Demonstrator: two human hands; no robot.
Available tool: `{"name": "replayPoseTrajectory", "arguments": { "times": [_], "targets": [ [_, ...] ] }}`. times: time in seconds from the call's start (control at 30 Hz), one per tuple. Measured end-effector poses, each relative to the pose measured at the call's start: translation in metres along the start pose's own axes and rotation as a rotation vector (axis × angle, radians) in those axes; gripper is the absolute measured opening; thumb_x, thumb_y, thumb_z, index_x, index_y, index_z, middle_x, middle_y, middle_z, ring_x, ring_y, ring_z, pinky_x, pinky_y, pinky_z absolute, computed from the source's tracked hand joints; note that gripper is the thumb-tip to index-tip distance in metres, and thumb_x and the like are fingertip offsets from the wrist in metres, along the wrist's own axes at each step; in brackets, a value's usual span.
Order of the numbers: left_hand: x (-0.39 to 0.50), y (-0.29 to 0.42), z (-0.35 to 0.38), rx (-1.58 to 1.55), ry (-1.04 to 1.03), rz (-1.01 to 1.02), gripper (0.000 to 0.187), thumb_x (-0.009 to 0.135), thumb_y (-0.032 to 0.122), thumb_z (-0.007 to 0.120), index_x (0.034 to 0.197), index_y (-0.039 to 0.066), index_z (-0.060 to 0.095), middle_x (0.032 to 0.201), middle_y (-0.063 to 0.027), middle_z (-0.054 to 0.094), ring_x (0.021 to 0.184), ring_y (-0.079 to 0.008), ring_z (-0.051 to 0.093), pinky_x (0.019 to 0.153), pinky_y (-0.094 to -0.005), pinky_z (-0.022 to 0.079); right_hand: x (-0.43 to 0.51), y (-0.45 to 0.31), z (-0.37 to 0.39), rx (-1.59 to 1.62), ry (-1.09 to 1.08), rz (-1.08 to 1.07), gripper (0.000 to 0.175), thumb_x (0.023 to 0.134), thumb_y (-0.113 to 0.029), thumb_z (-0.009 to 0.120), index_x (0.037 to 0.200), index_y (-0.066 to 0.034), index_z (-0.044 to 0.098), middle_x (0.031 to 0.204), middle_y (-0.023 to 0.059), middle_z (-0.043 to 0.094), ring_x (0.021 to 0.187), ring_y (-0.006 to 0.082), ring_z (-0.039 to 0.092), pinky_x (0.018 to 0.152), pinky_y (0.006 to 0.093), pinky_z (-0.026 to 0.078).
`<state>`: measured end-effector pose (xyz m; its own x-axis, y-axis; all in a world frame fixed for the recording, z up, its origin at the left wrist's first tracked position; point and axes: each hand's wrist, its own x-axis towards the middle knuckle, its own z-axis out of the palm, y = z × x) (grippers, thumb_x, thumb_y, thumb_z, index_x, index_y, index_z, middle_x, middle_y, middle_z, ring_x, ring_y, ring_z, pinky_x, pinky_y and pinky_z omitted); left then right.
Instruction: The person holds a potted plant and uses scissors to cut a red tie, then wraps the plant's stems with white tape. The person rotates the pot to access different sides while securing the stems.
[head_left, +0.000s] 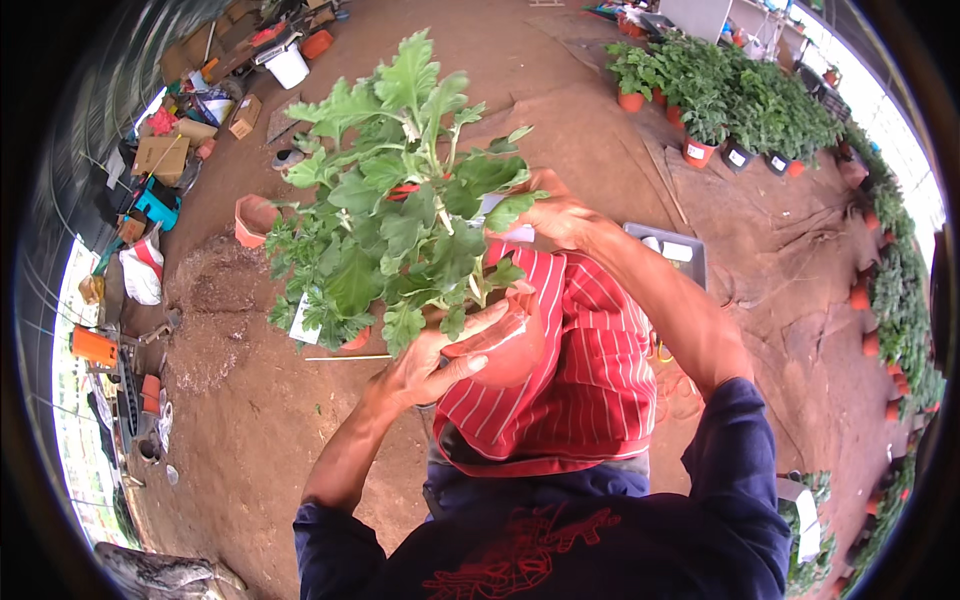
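Note:
A leafy green potted plant (405, 202) rises in front of me, its orange plastic pot (517, 352) tilted on my lap over a red cloth with white stripes (592, 360). My left hand (435, 364) grips the pot at its near left side, thumb on the outside and fingers by the rim under the leaves. At the far right side of the foliage is my right hand (555, 210), beside a pale label or slip (519, 234). Leaves cover its fingertips, so its grip is hidden. Another potted plant with a white tag (305, 321) stands just beyond, at the left.
An octagonal orange pot (256, 220) sits on the dirt floor at left. A grey tray (694, 259) with white rolls lies right of my lap. Potted plants (735, 97) crowd the far right; cardboard boxes (161, 157) and a white bucket (287, 66) line the left side.

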<state>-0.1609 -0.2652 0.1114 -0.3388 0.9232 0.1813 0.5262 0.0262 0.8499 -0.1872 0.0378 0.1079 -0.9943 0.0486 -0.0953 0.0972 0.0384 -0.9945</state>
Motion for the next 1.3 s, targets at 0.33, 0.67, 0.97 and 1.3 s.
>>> {"name": "replayPoseTrajectory", "arguments": {
  "times": [0.33,0.67,0.97,1.3],
  "targets": [
    [0.014,0.005,-0.007,-0.041,-0.067,-0.081,0.062,0.108,0.027,0.066,0.163,0.005,0.05,0.165,-0.0169,0.055,0.149,-0.0259,0.053,0.126,-0.0399,0.035,-0.017,-0.003,-0.002,0.143,-0.154,0.273,0.059,0.077,-0.016,0.094,0.13,0.0003,0.074,0.123,0.0147,0.077,0.112,0.0245,0.071,0.1,0.0422,0.055],
    [0.021,0.006,-0.004,-0.084,-0.052,-0.051,0.062,0.108,0.027,0.067,0.164,0.005,0.05,0.164,-0.0154,0.056,0.151,-0.0272,0.05,0.127,-0.0419,0.034,-0.039,-0.033,0.003,-0.054,-0.067,0.062,0.053,0.07,-0.002,0.093,0.12,-0.002,0.075,0.107,0.0062,0.076,0.105,0.017,0.069,0.09,0.0335,0.057],
    [0.021,0.003,0.003,-0.199,-0.049,-0.078,0.064,0.105,0.028,0.069,0.16,0.0,0.054,0.162,-0.0169,0.057,0.15,-0.0272,0.049,0.128,-0.0429,0.03,-0.047,-0.029,0.0,0.065,-0.098,-0.005,0.056,0.071,-0.002,0.094,0.123,-0.0015,0.075,0.123,0.0092,0.075,0.112,0.0182,0.069,0.095,0.0331,0.057],
    [0.025,-0.01,0.014,-0.155,-0.082,-0.03,0.062,0.105,0.019,0.069,0.162,-0.001,0.051,0.163,-0.0152,0.057,0.152,-0.0248,0.048,0.128,-0.0415,0.032,-0.046,-0.005,-0.044,-0.129,-0.22,0.171,0.08,0.084,-0.023,0.089,0.152,0.0012,0.056,0.139,0.0179,0.069,0.126,0.0253,0.067,0.109,0.0385,0.053]
  ]
}}
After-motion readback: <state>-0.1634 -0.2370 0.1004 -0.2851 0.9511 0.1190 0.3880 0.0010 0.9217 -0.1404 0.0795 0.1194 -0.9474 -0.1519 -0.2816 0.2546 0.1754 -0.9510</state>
